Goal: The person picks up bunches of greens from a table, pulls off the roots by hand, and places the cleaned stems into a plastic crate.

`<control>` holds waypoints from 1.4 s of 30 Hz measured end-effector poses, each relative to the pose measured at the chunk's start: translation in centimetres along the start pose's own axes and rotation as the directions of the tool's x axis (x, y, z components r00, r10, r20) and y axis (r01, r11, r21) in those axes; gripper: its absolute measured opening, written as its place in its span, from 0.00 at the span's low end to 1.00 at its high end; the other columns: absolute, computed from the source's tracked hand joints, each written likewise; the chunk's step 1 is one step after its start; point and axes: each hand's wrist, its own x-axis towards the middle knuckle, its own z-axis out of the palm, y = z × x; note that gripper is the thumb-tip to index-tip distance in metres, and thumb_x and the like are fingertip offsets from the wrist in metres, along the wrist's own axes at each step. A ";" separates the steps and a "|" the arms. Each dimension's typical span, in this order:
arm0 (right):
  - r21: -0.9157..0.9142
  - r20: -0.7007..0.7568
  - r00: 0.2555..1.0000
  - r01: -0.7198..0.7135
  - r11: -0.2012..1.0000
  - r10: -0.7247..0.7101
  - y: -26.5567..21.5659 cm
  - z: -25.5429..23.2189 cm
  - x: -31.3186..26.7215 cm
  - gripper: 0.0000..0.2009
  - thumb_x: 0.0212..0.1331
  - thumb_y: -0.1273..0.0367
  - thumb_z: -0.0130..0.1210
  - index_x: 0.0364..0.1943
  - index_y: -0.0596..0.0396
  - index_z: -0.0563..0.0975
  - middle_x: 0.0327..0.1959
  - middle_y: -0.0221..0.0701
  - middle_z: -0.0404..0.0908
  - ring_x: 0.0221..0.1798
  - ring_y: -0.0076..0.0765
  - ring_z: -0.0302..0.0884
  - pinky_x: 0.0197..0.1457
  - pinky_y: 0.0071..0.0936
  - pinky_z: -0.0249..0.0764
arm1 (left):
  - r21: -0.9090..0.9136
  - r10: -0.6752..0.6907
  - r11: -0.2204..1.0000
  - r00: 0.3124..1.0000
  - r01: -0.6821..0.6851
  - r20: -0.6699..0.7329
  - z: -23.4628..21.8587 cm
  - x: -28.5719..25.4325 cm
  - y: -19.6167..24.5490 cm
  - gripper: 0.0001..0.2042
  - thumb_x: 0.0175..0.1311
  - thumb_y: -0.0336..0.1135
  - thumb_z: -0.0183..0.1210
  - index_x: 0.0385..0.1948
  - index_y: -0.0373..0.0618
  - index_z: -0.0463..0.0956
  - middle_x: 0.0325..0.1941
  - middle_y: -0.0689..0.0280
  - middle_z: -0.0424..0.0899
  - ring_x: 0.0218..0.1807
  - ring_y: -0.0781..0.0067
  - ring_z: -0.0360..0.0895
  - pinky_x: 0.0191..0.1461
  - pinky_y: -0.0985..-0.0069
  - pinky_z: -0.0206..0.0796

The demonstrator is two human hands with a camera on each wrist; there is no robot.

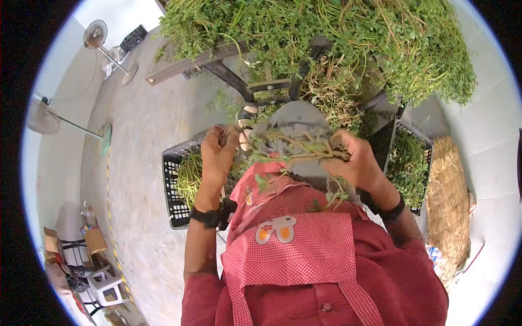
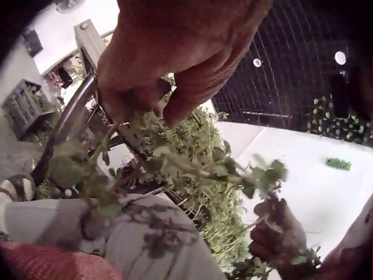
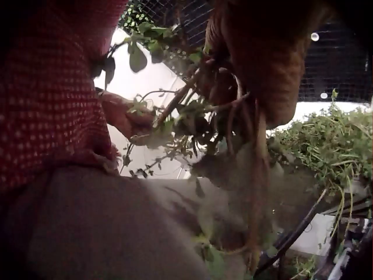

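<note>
Watching from the head camera, I see the right hand [image 1: 356,160] clamped on a small bunch of leafy green stems [image 1: 304,154], the cut-looking ends gathered in its curled fingers. The left hand [image 1: 219,155] is at the other side of the sprigs, apart from the right one, its fingers bent and the thumb close to their tips; I cannot tell whether it pinches a stem. The bunch lies in the air between the two, above the person's grey trousers [image 1: 293,117], and in my left wrist view its leaves cast a shadow on the cloth. Both wrists wear black straps [image 1: 392,211].

Just below I have a red checked apron [image 1: 304,271] with a pale patch [image 1: 274,230] on it, over a red shirt [image 1: 397,282]. Beside the left forearm stands a black plastic crate [image 1: 169,187] with pale green stems [image 1: 189,176] in it; on the right, another black crate [image 1: 428,142] holds leafy greens [image 1: 408,163], next to a straw roll [image 1: 447,201].

Ahead of the knees, a large heap of greens [image 1: 337,32] covers the desk [image 1: 185,66] and spills over its edge. Well off to the left, I make out a white stool [image 1: 106,287] on the floor [image 1: 144,168].
</note>
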 end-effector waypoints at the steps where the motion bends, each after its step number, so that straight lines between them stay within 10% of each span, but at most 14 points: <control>1: 0.100 0.030 0.995 -0.100 0.990 0.098 0.0 -0.3 0.0 0.12 0.49 0.70 0.60 0.38 0.60 0.74 0.26 0.26 0.77 0.25 0.18 0.70 0.28 0.22 0.69 | -0.150 0.026 0.988 0.998 -0.018 0.048 0.1 -0.2 0.3 0.08 0.62 0.36 0.56 0.33 0.41 0.72 0.28 0.75 0.74 0.30 0.84 0.66 0.32 0.81 0.60; 9: 0.220 0.111 0.978 -0.197 0.955 0.177 1.0 -1.1 0.2 0.13 0.55 0.72 0.55 0.44 0.61 0.75 0.21 0.23 0.74 0.20 0.14 0.66 0.22 0.17 0.63 | -0.270 -0.091 0.948 0.957 0.168 0.275 0.6 -1.1 4.2 0.05 0.60 0.31 0.56 0.24 0.45 0.74 0.26 0.73 0.75 0.25 0.86 0.64 0.27 0.85 0.56; 11: 0.250 0.112 0.983 -0.170 0.953 0.146 0.6 -1.2 0.2 0.12 0.54 0.71 0.55 0.41 0.61 0.76 0.22 0.23 0.74 0.20 0.15 0.67 0.23 0.16 0.64 | -0.299 0.267 0.941 0.894 -0.160 0.361 1.9 -0.9 5.1 0.05 0.60 0.30 0.54 0.27 0.40 0.76 0.33 0.65 0.80 0.32 0.80 0.72 0.36 0.81 0.65; 14: 0.189 0.136 0.977 -0.188 0.964 0.164 0.7 -1.3 0.2 0.11 0.53 0.70 0.56 0.39 0.62 0.77 0.22 0.24 0.75 0.21 0.15 0.69 0.25 0.16 0.65 | -0.079 0.352 0.927 0.780 -0.366 0.518 3.9 -0.8 6.4 0.06 0.61 0.27 0.52 0.36 0.39 0.77 0.40 0.61 0.81 0.39 0.73 0.75 0.44 0.77 0.67; 16: 0.173 0.138 0.970 -0.221 0.960 0.199 0.6 -1.2 0.3 0.11 0.53 0.70 0.56 0.38 0.61 0.77 0.23 0.24 0.75 0.22 0.14 0.69 0.26 0.16 0.66 | -0.087 0.225 0.971 0.735 -0.222 0.640 4.2 -0.7 6.5 0.07 0.60 0.26 0.52 0.37 0.39 0.76 0.36 0.61 0.80 0.39 0.69 0.75 0.45 0.75 0.66; 21: 0.207 0.128 0.970 -0.229 0.951 0.206 0.8 -1.1 0.3 0.11 0.52 0.70 0.57 0.38 0.61 0.77 0.25 0.23 0.76 0.25 0.14 0.70 0.27 0.17 0.67 | -0.138 0.387 0.902 0.627 -0.408 0.676 5.0 -0.3 5.9 0.08 0.54 0.24 0.56 0.36 0.39 0.76 0.33 0.61 0.78 0.37 0.67 0.74 0.44 0.74 0.66; 27: 0.108 0.092 0.978 -0.196 0.975 0.187 1.0 -0.7 0.5 0.12 0.51 0.68 0.59 0.38 0.60 0.77 0.26 0.25 0.78 0.27 0.15 0.71 0.30 0.21 0.70 | 0.008 0.312 0.899 0.653 -0.438 0.690 5.1 -0.8 5.9 0.08 0.51 0.23 0.56 0.34 0.39 0.76 0.32 0.57 0.77 0.37 0.62 0.75 0.42 0.72 0.66; 32: -0.268 0.063 0.991 0.132 0.954 -0.119 -0.6 1.0 -0.2 0.12 0.47 0.68 0.62 0.34 0.59 0.76 0.26 0.38 0.78 0.26 0.23 0.75 0.32 0.25 0.72 | 0.313 0.325 0.773 0.769 -0.551 0.551 5.8 -1.4 4.9 0.07 0.48 0.26 0.56 0.31 0.39 0.75 0.31 0.54 0.77 0.35 0.52 0.75 0.37 0.70 0.66; 38: 0.006 -0.039 0.999 0.005 1.000 -0.005 0.6 0.2 0.7 0.13 0.49 0.66 0.61 0.36 0.59 0.76 0.24 0.34 0.79 0.27 0.19 0.75 0.32 0.24 0.72 | 0.352 0.134 0.883 0.887 -0.310 0.442 4.3 0.0 3.3 0.08 0.62 0.34 0.50 0.32 0.37 0.72 0.26 0.55 0.76 0.27 0.54 0.75 0.33 0.68 0.65; 42: 0.045 0.052 0.990 -0.131 0.990 0.129 0.3 -0.3 1.1 0.11 0.54 0.68 0.58 0.38 0.60 0.77 0.23 0.24 0.77 0.25 0.14 0.70 0.29 0.19 0.69 | 0.119 0.413 0.854 0.799 -0.506 0.437 4.9 -0.4 3.5 0.10 0.68 0.36 0.45 0.33 0.39 0.70 0.24 0.60 0.74 0.23 0.62 0.71 0.32 0.69 0.65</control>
